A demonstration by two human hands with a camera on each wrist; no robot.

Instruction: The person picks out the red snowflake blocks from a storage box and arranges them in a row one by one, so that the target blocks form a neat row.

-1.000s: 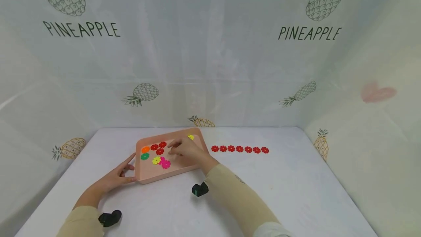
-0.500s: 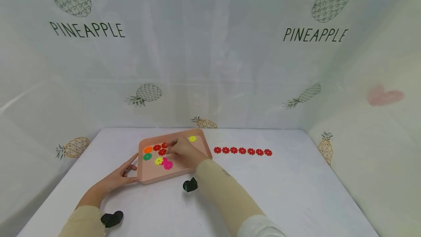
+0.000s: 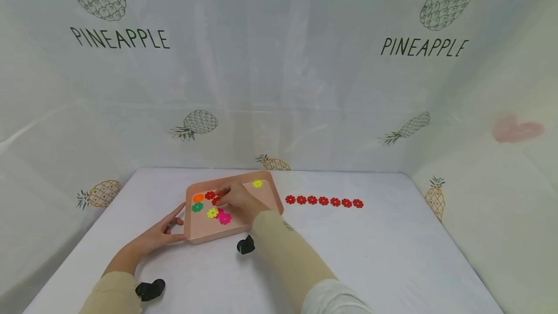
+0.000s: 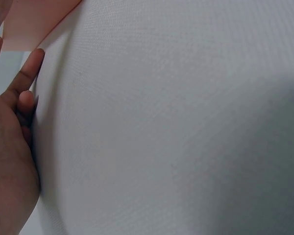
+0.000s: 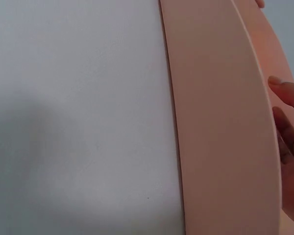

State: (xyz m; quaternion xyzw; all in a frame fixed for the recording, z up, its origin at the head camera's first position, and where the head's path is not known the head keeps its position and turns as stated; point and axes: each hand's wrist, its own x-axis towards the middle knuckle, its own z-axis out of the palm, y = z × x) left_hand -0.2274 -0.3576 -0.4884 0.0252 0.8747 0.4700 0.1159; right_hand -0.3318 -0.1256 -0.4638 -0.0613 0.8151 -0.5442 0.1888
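A pink tray lies slanted on the table, with thin flower-shaped pieces in it. My left hand rests on the table at the tray's left side, thumb and index finger stretched out to its wall. Inside the tray my right hand reaches over the red flower pieces, partly covering them. In the right wrist view its thumb and fingers stand apart beyond the tray wall. Close by lie an orange piece, a green piece, a yellow piece and pink pieces.
To the right of the tray, a row of several red flower pieces runs across the white table. Another yellow piece sits in the tray's far right corner. A pineapple-printed curtain closes off the back.
My right hand has moved left within the tray, its fingertips now over the red pieces. The left hand stays at the tray's side. The whole view has shifted slightly.
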